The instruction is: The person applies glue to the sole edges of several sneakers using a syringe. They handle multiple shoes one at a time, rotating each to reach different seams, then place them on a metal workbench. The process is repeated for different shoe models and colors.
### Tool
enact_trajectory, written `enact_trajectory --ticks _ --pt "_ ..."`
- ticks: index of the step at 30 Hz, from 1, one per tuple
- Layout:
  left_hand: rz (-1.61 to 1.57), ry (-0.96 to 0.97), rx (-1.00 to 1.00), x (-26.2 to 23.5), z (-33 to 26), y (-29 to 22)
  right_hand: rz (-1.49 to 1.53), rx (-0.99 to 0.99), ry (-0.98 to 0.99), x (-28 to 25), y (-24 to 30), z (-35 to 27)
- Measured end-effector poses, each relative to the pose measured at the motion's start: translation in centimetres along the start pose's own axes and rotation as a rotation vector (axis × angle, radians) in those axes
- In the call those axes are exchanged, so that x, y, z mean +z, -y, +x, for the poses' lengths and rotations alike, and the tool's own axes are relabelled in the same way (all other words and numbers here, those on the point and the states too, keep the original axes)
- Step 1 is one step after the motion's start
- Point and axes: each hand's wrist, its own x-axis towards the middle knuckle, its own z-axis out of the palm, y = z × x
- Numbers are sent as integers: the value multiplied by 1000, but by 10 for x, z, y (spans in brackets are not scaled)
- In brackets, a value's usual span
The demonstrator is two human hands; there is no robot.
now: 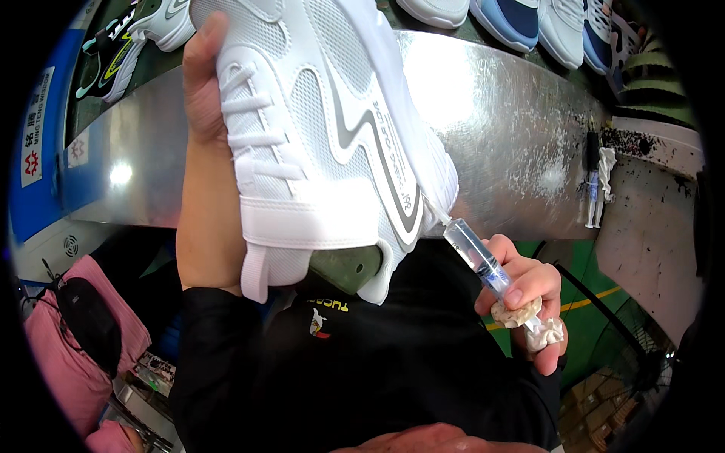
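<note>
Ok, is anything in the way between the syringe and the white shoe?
No, nothing visible: the syringe in the right hand's fingers points at the white shoe, its thin tip by the sole.

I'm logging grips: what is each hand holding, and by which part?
The left hand holds a white shoe near its toe; the right hand a syringe by its padded rear end.

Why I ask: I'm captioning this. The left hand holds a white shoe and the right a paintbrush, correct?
Not quite: in the head view, the right hand holds a clear syringe, not a paintbrush. The left hand does hold the white shoe.
</note>
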Motion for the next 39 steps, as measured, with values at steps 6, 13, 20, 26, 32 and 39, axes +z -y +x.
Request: enact_trajectory --ticks 6,13,20,26,32,39 --pt "61 -90 -26 -8 4 2 34 -57 -64 0 -13 -14" --pt "138 -186 -42 -13 1 2 29 -98 -58 -6 -22 -22" --pt "328 -319 -9 -16 -4 -1 -21 -139 -74 -11 -30 -31" --pt "375 -406 -103 -10 -44 -13 -161 -141 -11 -17 -31 -23" --pt "543 -437 -121 -54 -92 -56 -271 -166 -60 -15 -36 -12" --pt "659 -514 -91 -47 -158 -53 -327 -186 -77 -3 -45 1"
